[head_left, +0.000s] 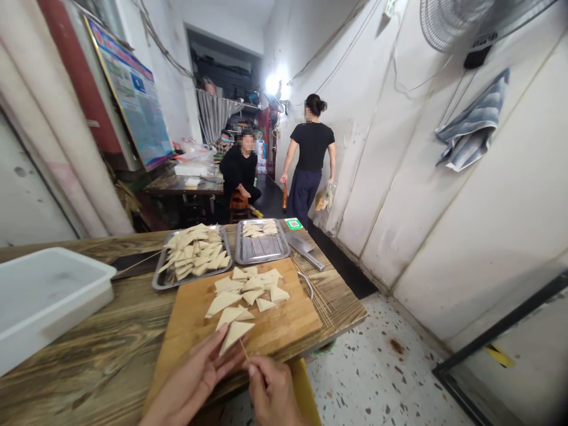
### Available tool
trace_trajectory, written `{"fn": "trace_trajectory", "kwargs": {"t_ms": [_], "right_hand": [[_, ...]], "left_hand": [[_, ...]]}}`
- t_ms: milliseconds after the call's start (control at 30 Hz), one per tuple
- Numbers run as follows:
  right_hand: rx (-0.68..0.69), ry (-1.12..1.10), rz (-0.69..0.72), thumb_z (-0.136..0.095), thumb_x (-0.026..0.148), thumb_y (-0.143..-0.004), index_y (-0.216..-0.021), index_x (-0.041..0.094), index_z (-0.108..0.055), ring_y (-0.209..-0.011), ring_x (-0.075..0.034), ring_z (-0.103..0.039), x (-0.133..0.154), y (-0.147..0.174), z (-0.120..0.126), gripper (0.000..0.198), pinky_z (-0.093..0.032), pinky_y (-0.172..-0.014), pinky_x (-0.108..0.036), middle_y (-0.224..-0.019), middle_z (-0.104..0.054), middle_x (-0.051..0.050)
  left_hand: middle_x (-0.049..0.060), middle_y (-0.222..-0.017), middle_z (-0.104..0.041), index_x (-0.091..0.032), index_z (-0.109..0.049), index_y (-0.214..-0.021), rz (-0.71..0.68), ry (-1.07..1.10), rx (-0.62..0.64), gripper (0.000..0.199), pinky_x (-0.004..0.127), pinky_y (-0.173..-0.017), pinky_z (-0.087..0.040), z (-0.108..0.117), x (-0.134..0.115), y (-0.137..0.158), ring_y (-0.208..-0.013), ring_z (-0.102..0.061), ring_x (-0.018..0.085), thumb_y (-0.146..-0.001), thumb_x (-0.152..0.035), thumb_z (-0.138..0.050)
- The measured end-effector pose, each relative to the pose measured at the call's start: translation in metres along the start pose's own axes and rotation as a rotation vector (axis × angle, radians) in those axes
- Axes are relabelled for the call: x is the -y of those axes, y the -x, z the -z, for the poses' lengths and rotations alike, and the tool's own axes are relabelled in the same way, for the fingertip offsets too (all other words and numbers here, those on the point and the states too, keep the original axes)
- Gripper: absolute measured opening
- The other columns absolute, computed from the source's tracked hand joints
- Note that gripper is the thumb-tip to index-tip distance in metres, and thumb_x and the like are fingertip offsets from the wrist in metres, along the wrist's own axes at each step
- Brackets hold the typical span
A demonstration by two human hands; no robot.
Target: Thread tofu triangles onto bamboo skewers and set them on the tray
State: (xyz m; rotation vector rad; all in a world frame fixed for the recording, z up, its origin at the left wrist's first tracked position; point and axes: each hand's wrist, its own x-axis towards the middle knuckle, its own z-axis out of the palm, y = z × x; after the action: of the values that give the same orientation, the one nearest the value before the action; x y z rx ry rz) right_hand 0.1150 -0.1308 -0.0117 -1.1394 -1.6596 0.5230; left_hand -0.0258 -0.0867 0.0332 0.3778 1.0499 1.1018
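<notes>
Here, landmark: cutting board [284,322]
Left hand [190,384]: fingers pinch a tofu triangle [234,333] at the board's near edge
Right hand [270,393]: closed on a bamboo skewer [244,350] — tip touching that triangle
Beyond the board: two metal trays [261,248]

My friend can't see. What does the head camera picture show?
Two hands push a thin skewer into a triangular tofu piece over a wooden cutting board: left hand holds the piece, right hand the skewer. Behind are two metal trays of triangles.
</notes>
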Motion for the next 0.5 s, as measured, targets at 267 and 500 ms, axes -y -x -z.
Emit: {"fn": "trace_trajectory", "kwargs": {"t_ms": [267, 500], "right_hand": [[0.077, 0.108, 0.055, -0.038, 0.022, -0.092, -0.097, 0.016, -0.063, -0.069, -0.015, -0.063, -0.020, -0.033, 0.035, 0.026, -0.045, -0.064, -0.020, -0.079, -0.068, -0.005], [0.275, 0.624, -0.014, -0.041, 0.014, -0.092, -0.086, 0.015, -0.063, -0.071, -0.015, -0.063, -0.054, -0.143, 0.047, 0.023, -0.042, -0.065, -0.020, -0.078, -0.067, -0.005]], "left_hand": [[0.008, -0.110, -0.065, -0.018, -0.066, -0.097, -0.398, -0.366, -0.187, 0.044, 0.033, -0.086, -0.051, 0.047, -0.017, -0.010, -0.104, -0.059, 0.027, -0.062, -0.044, -0.069], [0.001, -0.098, -0.070, -0.028, -0.069, -0.093, -0.575, -0.797, -0.500, 0.033, 0.042, -0.097, -0.043, 0.075, -0.032, -0.016, -0.103, -0.060, 0.029, -0.068, -0.046, -0.055]]}}
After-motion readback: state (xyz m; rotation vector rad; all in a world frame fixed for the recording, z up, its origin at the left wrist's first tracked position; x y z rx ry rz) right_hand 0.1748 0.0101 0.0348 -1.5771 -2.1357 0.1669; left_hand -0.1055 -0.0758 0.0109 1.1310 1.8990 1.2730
